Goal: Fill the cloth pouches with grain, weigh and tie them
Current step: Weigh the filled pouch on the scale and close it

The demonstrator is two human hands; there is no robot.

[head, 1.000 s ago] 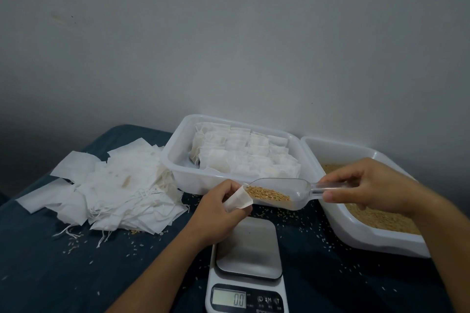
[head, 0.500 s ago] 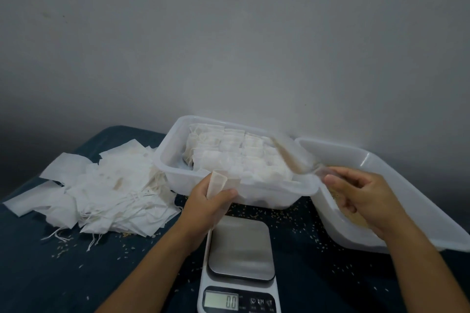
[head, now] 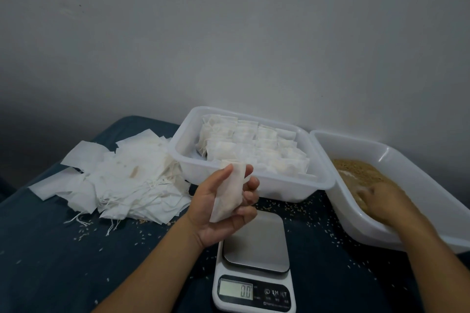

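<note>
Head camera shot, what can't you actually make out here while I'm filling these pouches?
- Right hand: motion-blurred in the grain tray, so its grip, and whether it holds the scoop, cannot be told.
- Pouch in the left hand: its fill is hidden by the cloth.
- Scale: the display reads zero, but the button labels are too small.
- Grain tray: its right end is cut off by the frame edge.

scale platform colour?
Silver-grey metal platform on a white scale body; head view, the only one.
</note>
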